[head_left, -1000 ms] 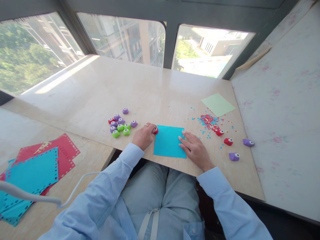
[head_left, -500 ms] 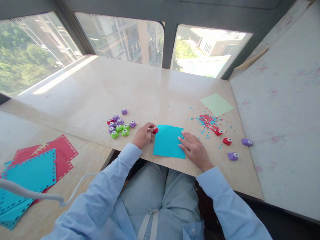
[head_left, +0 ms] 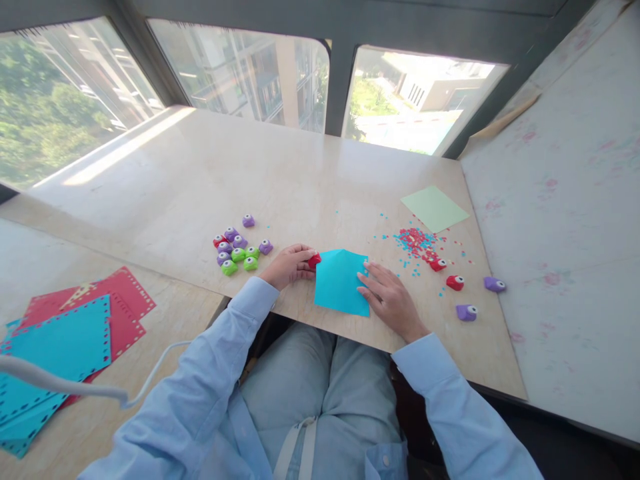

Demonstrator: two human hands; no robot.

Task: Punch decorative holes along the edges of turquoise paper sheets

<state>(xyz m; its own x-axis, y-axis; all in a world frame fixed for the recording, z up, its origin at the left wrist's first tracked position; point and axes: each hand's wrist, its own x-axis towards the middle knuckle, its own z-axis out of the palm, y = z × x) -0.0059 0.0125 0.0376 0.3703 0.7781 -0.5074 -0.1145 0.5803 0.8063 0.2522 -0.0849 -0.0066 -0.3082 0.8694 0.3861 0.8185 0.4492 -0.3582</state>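
Observation:
A sheet of blue paper (head_left: 343,283) lies in front of me at the table's front edge, its top edge bowed up in the middle. My left hand (head_left: 291,266) is closed on a small red craft punch (head_left: 315,260), which sits at the sheet's upper left corner. Whether the corner is inside the punch's slot, I cannot tell. On the sheet's right edge rest the spread fingertips of my right hand (head_left: 390,299), with the fingers stretched out. No holes show in the visible part of this sheet.
Several purple, green and red punches (head_left: 239,255) are grouped at left. Paper bits (head_left: 416,241), a pale green sheet (head_left: 434,209) and more punches (head_left: 466,312) lie at right. Punched blue and red sheets (head_left: 60,333) and a white cable (head_left: 75,387) are at far left.
The blue sheet's left edge has shifted right and its top edge has bowed upward. My left hand and the red punch have turned slightly at the corner. My right hand has hardly moved.

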